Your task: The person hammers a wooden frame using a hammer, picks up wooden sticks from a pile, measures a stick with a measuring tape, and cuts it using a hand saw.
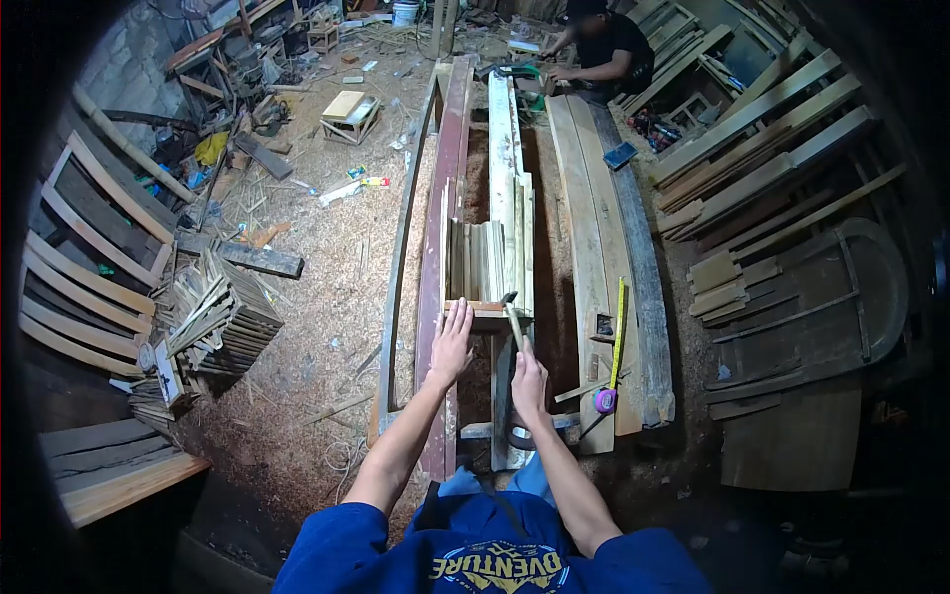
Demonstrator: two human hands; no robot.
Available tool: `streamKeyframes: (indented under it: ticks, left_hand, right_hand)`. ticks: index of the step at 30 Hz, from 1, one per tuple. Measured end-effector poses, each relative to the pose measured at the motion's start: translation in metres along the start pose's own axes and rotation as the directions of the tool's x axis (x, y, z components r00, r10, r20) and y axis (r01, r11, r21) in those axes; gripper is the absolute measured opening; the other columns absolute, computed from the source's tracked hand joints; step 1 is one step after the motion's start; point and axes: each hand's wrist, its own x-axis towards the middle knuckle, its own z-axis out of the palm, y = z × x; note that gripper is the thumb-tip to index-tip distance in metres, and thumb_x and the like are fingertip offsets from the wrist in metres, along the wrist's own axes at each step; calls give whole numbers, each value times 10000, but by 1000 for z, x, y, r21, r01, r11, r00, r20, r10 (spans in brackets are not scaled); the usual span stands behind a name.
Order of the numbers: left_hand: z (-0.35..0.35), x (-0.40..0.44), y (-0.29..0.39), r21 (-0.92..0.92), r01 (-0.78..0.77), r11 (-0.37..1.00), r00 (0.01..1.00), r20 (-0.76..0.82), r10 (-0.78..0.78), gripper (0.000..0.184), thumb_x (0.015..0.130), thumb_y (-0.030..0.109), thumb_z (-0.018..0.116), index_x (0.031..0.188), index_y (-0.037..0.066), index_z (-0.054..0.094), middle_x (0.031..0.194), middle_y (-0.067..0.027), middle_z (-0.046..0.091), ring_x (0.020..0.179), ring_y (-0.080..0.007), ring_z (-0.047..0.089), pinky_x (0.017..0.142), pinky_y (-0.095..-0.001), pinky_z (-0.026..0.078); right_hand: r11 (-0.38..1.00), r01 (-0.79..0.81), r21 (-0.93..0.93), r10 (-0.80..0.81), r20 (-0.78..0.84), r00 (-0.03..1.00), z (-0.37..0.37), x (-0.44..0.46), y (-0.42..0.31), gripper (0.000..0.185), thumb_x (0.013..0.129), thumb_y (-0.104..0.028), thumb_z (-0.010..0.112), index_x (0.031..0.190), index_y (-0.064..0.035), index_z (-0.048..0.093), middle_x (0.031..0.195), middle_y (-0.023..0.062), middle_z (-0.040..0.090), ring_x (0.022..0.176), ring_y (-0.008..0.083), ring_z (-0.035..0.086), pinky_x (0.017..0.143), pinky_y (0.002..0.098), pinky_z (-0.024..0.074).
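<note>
My right hand is closed around the wooden handle of a hammer. The dark hammer head is up against the near end of a wooden piece, at its right side. On the left of that same piece, my left hand lies with its fingers stretched forward over the edge. Behind it, a row of thin wooden slats stands packed together between the reddish beam and the pale, worn beam.
At right, a plank carries a purple tape measure with its yellow blade out and a phone. A co-worker crouches at the far end. A bundle of slats stands left; wooden frames lean at the sides.
</note>
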Motion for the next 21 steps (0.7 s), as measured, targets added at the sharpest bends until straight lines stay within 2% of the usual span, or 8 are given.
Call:
streamKeyframes:
  ticks: [1,2,5,6,9,13,14,21]
  left_hand:
    - [-2,-2,-1,0,-11,1000,1000,-1,11,931,833,110,704,1634,27,237,1719,-165,208,1602,-316,172,1306,-479,150]
    - [-3,0,-2,2,-5,1000,1000,31,5,945,818,95,709,1633,25,236,1716,-172,213,1599,-320,180,1306,-460,167]
    - [7,3,-10,-6,-43,999,998,-40,43,942,817,96,708,1630,23,240,1712,-179,221,1597,-324,187,1302,-452,187]
    - [14,3,-13,17,-55,998,995,-77,56,939,817,102,712,1627,21,245,1709,-182,227,1596,-327,191,1299,-445,201]
    - [28,3,-22,79,-82,994,992,-89,89,936,824,118,718,1627,22,245,1706,-180,233,1594,-326,197,1298,-445,203]
    - [12,-2,-14,8,-54,999,999,-6,54,963,812,118,740,1630,25,240,1708,-177,229,1595,-322,193,1299,-441,204]
    - [10,-2,-14,33,-59,998,998,-14,60,980,802,117,753,1631,27,238,1709,-175,227,1596,-320,192,1300,-440,204]
    - [14,-1,-15,60,-49,997,999,-18,50,1019,769,107,782,1631,29,245,1711,-172,225,1596,-317,195,1301,-439,202]
  right_hand:
    - [999,-21,-28,22,31,999,4,-1,4,460,1098,-202,469,1552,-126,470,1105,327,685,958,497,678,782,532,545]
    - [998,59,5,-59,-84,995,9,-4,6,458,1099,-199,465,1551,-125,471,1072,332,684,941,504,671,772,539,540]
    - [994,109,-20,-110,-151,982,4,-10,-15,460,1096,-196,470,1548,-108,472,1060,332,684,962,493,675,800,524,539]
    - [999,-13,-52,12,-15,1000,3,-10,-9,468,1092,-193,475,1554,-118,464,1093,338,681,985,499,674,809,527,542]
    - [1000,3,-1,-3,-13,1000,14,-7,17,478,1091,-197,480,1564,-146,452,1098,336,683,976,505,674,784,542,541]
    - [998,53,-15,-55,-133,990,0,-8,-22,466,1090,-184,477,1553,-130,467,1091,338,684,985,503,673,804,537,535]
    - [995,-93,-41,94,15,995,5,-7,-5,461,1092,-179,474,1546,-98,471,1174,339,672,1061,489,672,863,515,542]
    - [997,-34,63,35,-28,999,0,6,-10,462,1096,-167,459,1540,-41,459,1290,324,644,1169,465,651,973,484,526]
